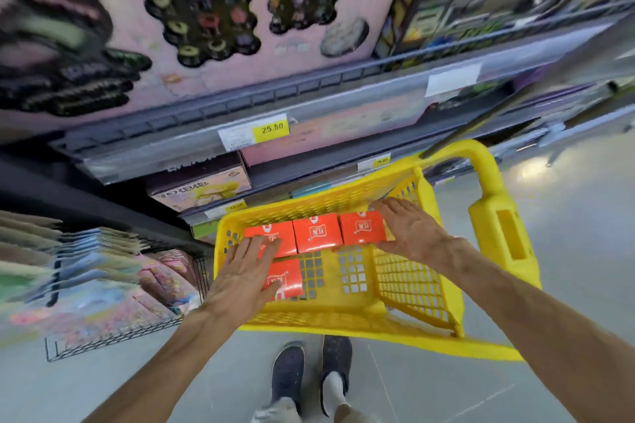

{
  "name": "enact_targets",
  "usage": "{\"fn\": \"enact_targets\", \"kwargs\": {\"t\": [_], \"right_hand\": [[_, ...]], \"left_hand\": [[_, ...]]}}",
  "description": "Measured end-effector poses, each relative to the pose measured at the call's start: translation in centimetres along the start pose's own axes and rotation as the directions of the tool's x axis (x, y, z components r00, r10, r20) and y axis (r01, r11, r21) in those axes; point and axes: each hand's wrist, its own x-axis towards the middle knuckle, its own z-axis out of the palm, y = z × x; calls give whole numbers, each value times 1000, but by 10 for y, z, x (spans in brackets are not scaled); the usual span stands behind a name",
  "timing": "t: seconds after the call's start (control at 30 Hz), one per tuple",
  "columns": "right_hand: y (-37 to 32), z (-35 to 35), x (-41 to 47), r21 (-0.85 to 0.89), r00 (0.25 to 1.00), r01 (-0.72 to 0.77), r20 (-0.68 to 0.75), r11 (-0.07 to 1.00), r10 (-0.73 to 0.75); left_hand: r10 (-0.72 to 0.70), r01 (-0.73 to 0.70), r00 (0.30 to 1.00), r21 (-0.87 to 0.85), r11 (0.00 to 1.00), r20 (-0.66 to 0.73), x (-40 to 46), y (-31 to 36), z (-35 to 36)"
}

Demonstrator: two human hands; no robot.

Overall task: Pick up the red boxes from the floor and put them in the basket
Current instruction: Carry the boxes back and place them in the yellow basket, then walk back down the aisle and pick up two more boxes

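A yellow plastic basket (415, 282) stands on the floor in front of me. Several red boxes lie flat on its bottom: three in a row along the far side (318, 232) and one nearer on the left (287, 280). My left hand (245, 276) is spread flat over the left boxes, fingers apart. Beside the rightmost box (362, 227) is my right hand (412, 230), fingers extended and palm against the box's right end. Neither hand is closed around a box.
Store shelves (240, 134) with price tags and boxed goods rise just behind the basket. A wire rack (113, 340) of flat packets stands at the left. The basket's tall yellow handle (501, 216) rises at the right. My feet (309, 374) are on grey floor tiles.
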Motion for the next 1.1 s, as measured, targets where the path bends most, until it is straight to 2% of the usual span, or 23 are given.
{"fn": "enact_targets", "kwargs": {"t": [0.17,0.27,0.37,0.57,0.7,0.8,1.0,1.1], "right_hand": [[0,-82,-95,11,997,-29,-76,1000,29],[8,-133,-163,44,980,-81,-180,996,87],[28,-178,-236,105,940,-166,-282,980,190],[92,-215,-385,168,809,-404,-392,899,437],[148,-212,-477,251,696,-542,-401,802,596],[201,-202,-541,285,610,-621,-410,730,678],[320,-174,-656,354,466,-717,-398,601,790],[375,-167,-698,378,436,-737,-367,560,822]], "left_hand": [[161,-169,978,-52,984,-132,-13,43,-108],[311,-312,937,16,950,-163,-17,89,-171],[484,-480,857,68,874,-177,-17,150,-225],[762,-733,629,209,647,-155,-12,319,-298],[854,-805,512,294,515,-95,6,441,-320],[889,-842,451,294,453,-77,25,534,-326],[921,-870,380,304,387,-83,72,718,-319],[927,-880,369,295,371,-67,93,792,-312]]}}
